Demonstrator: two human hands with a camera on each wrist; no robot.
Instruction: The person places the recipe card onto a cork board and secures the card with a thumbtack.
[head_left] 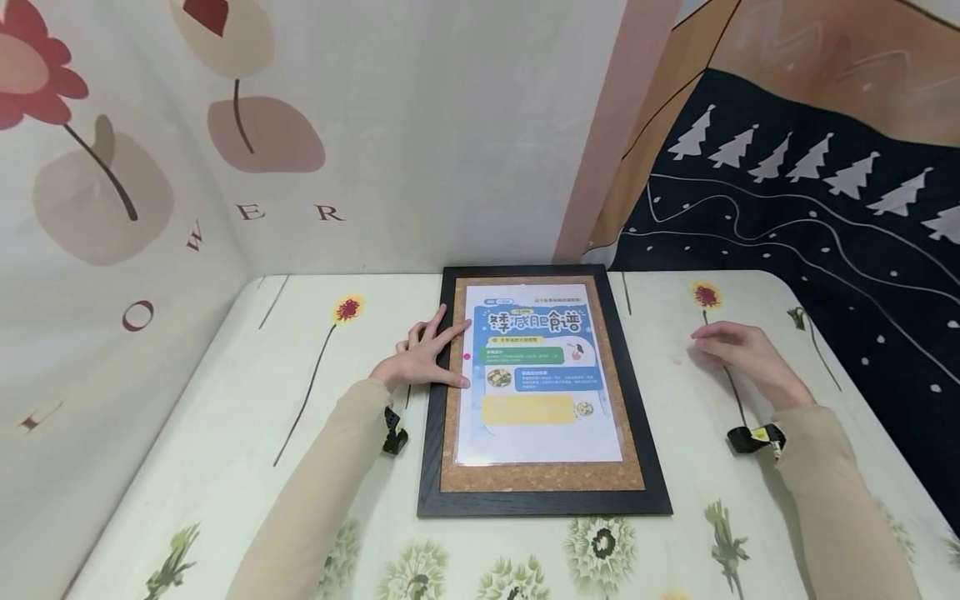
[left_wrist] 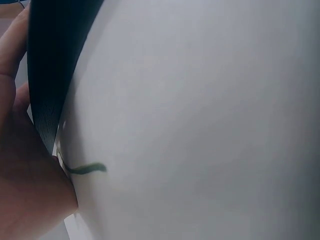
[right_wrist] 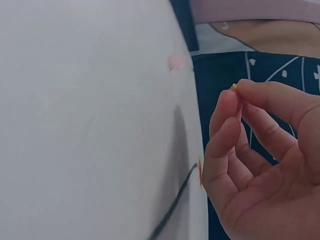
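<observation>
A black-framed cork board (head_left: 448, 479) lies on the table with a printed sheet (head_left: 540, 446) on its cork. My left hand (head_left: 422, 358) spreads its fingers over the frame's left side, thumb and a fingertip resting at the sheet's left edge. Between them a small pink dot, like a pushpin head, (head_left: 467, 357) shows at that edge. In the left wrist view, the hand lies along the dark frame edge (left_wrist: 55, 65). Right of the board, my right hand (head_left: 746, 354) is raised above the table. Its thumb and forefinger pinch a tiny yellow piece (right_wrist: 234, 86), mostly hidden by the fingertips.
A flower-printed cloth (head_left: 225, 433) covers the table. Behind it hangs a pale curtain (head_left: 420, 167), with a dark tree-patterned cloth (head_left: 757, 200) at the right. A small pale pink spot (right_wrist: 176, 62) shows on the tabletop near the right hand.
</observation>
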